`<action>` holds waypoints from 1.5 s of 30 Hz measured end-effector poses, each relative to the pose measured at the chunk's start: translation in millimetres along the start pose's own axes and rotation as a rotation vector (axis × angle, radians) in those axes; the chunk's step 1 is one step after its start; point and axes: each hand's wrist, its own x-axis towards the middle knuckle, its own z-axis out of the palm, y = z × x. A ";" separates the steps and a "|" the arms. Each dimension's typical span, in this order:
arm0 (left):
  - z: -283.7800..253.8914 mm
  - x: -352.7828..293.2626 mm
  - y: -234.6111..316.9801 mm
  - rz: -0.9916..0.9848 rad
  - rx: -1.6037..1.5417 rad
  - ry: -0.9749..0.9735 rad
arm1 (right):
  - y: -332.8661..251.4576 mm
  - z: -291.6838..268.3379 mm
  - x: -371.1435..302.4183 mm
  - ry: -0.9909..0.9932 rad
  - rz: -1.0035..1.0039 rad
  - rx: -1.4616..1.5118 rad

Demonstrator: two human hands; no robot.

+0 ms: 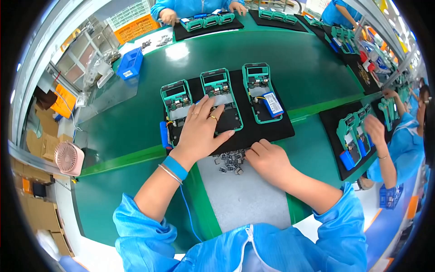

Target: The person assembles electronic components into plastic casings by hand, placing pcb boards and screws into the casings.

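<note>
A dark green workbench (131, 131) fills most of the view. On it lies a black mat (283, 129), and nearer the person a grey sheet (249, 199). Three teal-framed device housings stand open in a row on the mat: the left housing (176, 90), the middle housing (233, 115) and the right housing (257, 71). The left hand (198, 133) lies over the middle housing, its fingers spread and the thumb set apart. The right hand (268, 159) rests at the mat's near edge, its fingers curled close together; whether they pinch anything I cannot tell. A pink fan (69, 158) stands at far left. One blue battery pack (273, 104) lies in the right housing, another beside the left one. A blue wrist strap (176, 168) circles the left wrist. Small dark components (232, 159) lie scattered on the sheet, just beside the right hand.
</note>
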 end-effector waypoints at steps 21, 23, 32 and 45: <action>32.5 71.9 78.6 -0.056 -0.443 0.065 | 4.2 -33.7 -24.5 -0.165 -0.023 0.067; 23.7 62.4 70.3 -0.062 -0.298 0.002 | 3.4 -37.4 -23.3 -0.235 -0.048 -0.002; 45.9 52.2 74.1 0.172 -0.124 -0.015 | 1.8 -41.5 1.5 -0.609 0.126 -0.081; 65.2 53.9 70.2 0.104 -0.108 0.021 | 62.8 -87.9 33.7 0.002 0.051 0.100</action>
